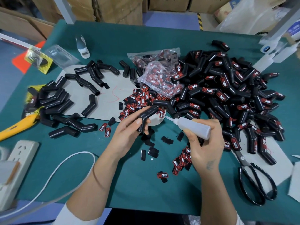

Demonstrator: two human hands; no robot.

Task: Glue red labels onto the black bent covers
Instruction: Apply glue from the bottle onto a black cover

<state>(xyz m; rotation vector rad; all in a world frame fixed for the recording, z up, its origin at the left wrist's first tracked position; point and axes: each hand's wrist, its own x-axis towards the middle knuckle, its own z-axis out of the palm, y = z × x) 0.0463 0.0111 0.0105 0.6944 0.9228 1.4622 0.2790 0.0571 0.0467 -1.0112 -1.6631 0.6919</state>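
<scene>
Your left hand (pixel 129 132) grips a bare black bent rubber cover (pixel 146 117) upright-tilted above the green bench (pixel 138 184), its long axis running up and right. Your right hand (pixel 205 143) holds the translucent plastic glue bottle (pixel 193 127), nozzle pointing left, just beside the cover.

One pair of scissors (pixel 253 179), one glue bottle (pixel 194 127), one power strip (pixel 17 168). Covers and labels lie in heaps too many to count.
</scene>
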